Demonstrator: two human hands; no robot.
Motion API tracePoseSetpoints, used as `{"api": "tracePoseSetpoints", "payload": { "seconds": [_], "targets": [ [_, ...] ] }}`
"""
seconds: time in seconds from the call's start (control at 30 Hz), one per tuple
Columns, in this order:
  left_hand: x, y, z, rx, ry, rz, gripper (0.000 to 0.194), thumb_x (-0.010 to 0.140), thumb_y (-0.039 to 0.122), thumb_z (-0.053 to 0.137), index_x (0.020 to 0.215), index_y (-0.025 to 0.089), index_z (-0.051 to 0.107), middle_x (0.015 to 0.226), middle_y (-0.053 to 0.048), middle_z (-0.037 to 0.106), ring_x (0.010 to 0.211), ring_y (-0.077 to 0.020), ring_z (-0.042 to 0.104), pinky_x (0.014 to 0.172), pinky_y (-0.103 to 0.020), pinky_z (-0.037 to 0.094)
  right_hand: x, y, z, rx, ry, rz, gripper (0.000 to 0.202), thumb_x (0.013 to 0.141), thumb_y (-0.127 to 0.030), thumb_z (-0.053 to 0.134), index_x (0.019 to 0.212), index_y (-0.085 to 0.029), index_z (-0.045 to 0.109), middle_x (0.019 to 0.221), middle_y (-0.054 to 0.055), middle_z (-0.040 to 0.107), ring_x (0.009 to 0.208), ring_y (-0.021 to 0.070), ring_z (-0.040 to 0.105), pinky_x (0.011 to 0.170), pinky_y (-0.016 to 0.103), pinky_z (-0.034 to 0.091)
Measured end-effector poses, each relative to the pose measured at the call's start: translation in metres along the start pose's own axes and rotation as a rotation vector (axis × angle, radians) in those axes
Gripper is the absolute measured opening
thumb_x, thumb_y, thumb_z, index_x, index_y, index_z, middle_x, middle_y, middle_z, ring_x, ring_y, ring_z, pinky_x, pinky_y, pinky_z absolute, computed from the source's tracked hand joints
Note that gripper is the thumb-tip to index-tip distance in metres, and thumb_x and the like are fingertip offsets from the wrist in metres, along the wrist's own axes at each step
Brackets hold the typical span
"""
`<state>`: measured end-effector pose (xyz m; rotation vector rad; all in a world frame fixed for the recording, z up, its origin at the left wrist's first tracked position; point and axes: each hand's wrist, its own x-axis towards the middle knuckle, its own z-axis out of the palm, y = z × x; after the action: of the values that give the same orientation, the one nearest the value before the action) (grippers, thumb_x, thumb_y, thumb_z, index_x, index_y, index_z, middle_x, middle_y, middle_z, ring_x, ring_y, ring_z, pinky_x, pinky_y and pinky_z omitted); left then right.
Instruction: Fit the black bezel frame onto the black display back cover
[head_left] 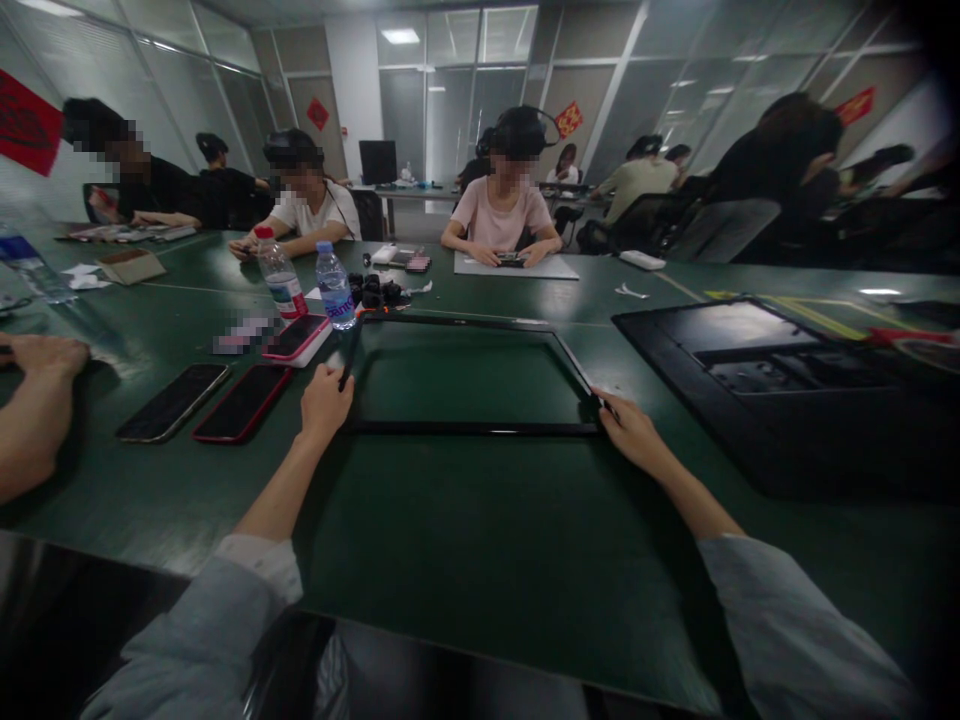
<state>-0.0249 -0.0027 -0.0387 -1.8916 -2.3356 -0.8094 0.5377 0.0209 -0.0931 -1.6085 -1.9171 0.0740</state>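
A thin black rectangular frame [480, 429], seemingly a monitor bezel, is held level over the green table [480, 540]. My left hand [327, 402] is closed around its left side, with the thumb on top. On the opposite side my right hand [630, 428] grips the right edge near the front corner. The tabletop shows through the frame's open middle. To the right lies a large black panel [720, 400], possibly a monitor's back cover, with a recessed middle section.
Left of the frame lie a dark phone [174, 402], a red-edged phone [244, 403] and a pink phone [298, 337]. Two water bottles [335, 285] [281, 275] stand behind them. Another person's arm [37, 410] rests at far left. People sit across the table.
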Motion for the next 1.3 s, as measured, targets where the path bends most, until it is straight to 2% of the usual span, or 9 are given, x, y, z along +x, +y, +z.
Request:
{"api": "tracePoseSetpoints", "payload": {
  "seconds": [0.13, 0.23, 0.33, 0.43, 0.57, 0.83, 0.97, 1.1, 1.3],
  "targets": [
    [-0.002, 0.007, -0.002, -0.036, 0.106, 0.017, 0.041, 0.101, 0.041, 0.048, 0.131, 0.023, 0.071, 0.121, -0.012, 0.062, 0.094, -0.0266, 0.067, 0.081, -0.037, 0.053, 0.001, 0.003, 0.004, 0.030, 0.054, 0.075, 0.065, 0.093, -0.041, 0.046, 0.152, -0.013, 0.050, 0.140, 0.019, 0.066, 0.136, 0.0348, 0.060, 0.117, 0.057, 0.046],
    [-0.003, 0.010, -0.004, -0.094, 0.213, 0.036, 0.044, 0.102, 0.039, 0.049, 0.138, 0.021, 0.067, 0.124, -0.013, 0.060, 0.103, -0.0272, 0.066, 0.086, -0.036, 0.052, 0.000, 0.001, 0.004, 0.053, 0.075, 0.099, 0.068, 0.095, -0.043, 0.045, 0.155, -0.011, 0.044, 0.147, 0.021, 0.061, 0.140, 0.0344, 0.056, 0.120, 0.056, 0.044],
    [-0.003, 0.013, -0.005, -0.183, 0.342, 0.078, 0.046, 0.103, 0.041, 0.048, 0.140, 0.018, 0.064, 0.124, -0.014, 0.059, 0.111, -0.0266, 0.064, 0.094, -0.036, 0.051, -0.001, -0.003, 0.000, 0.080, 0.118, 0.077, 0.063, 0.097, -0.046, 0.044, 0.152, -0.016, 0.047, 0.145, 0.018, 0.062, 0.135, 0.0333, 0.060, 0.116, 0.055, 0.047],
    [-0.003, 0.014, -0.006, -0.292, 0.457, 0.118, 0.046, 0.104, 0.043, 0.048, 0.139, 0.016, 0.062, 0.126, -0.015, 0.056, 0.110, -0.0250, 0.064, 0.098, -0.037, 0.050, -0.002, -0.009, -0.006, 0.098, 0.141, 0.085, 0.054, 0.099, -0.050, 0.043, 0.143, -0.019, 0.056, 0.139, 0.017, 0.066, 0.121, 0.0331, 0.068, 0.106, 0.055, 0.054],
    [-0.002, 0.012, -0.002, -0.370, 0.538, 0.171, 0.050, 0.105, 0.047, 0.047, 0.142, 0.015, 0.055, 0.133, -0.019, 0.051, 0.116, -0.0262, 0.062, 0.098, -0.039, 0.052, -0.002, -0.015, -0.009, 0.120, 0.151, 0.129, 0.053, 0.098, -0.053, 0.046, 0.139, -0.021, 0.058, 0.136, 0.017, 0.068, 0.113, 0.0332, 0.071, 0.101, 0.054, 0.057],
    [-0.001, 0.007, 0.002, -0.389, 0.594, 0.203, 0.054, 0.105, 0.052, 0.042, 0.143, 0.014, 0.050, 0.136, -0.022, 0.052, 0.116, -0.0263, 0.062, 0.098, -0.041, 0.052, -0.003, -0.022, -0.015, 0.189, 0.193, 0.162, 0.061, 0.096, -0.058, 0.051, 0.145, -0.021, 0.055, 0.119, 0.015, 0.074, 0.098, 0.0318, 0.072, 0.091, 0.052, 0.059],
    [-0.002, 0.008, 0.002, -0.374, 0.539, 0.163, 0.056, 0.105, 0.053, 0.042, 0.145, 0.014, 0.047, 0.134, -0.022, 0.057, 0.116, -0.0275, 0.064, 0.101, -0.042, 0.051, -0.004, -0.026, -0.019, 0.154, 0.260, 0.171, 0.064, 0.096, -0.064, 0.050, 0.143, -0.021, 0.057, 0.112, 0.014, 0.074, 0.095, 0.0316, 0.071, 0.088, 0.051, 0.058],
    [-0.002, 0.009, 0.003, -0.381, 0.481, 0.133, 0.057, 0.107, 0.052, 0.037, 0.150, 0.014, 0.038, 0.133, -0.021, 0.062, 0.116, -0.0279, 0.067, 0.103, -0.042, 0.051, -0.005, -0.029, -0.021, 0.161, 0.260, 0.172, 0.070, 0.096, -0.070, 0.050, 0.145, -0.019, 0.056, 0.104, 0.013, 0.075, 0.088, 0.0304, 0.071, 0.086, 0.050, 0.058],
    [0.002, 0.007, 0.006, -0.386, 0.465, 0.229, 0.060, 0.105, 0.054, 0.042, 0.151, 0.016, 0.035, 0.121, -0.017, 0.069, 0.108, -0.0286, 0.072, 0.096, -0.043, 0.056, -0.005, -0.020, -0.017, 0.276, 0.256, 0.172, 0.072, 0.092, -0.071, 0.057, 0.146, -0.022, 0.055, 0.099, 0.010, 0.075, 0.082, 0.0274, 0.072, 0.074, 0.044, 0.062]
  ]
}}
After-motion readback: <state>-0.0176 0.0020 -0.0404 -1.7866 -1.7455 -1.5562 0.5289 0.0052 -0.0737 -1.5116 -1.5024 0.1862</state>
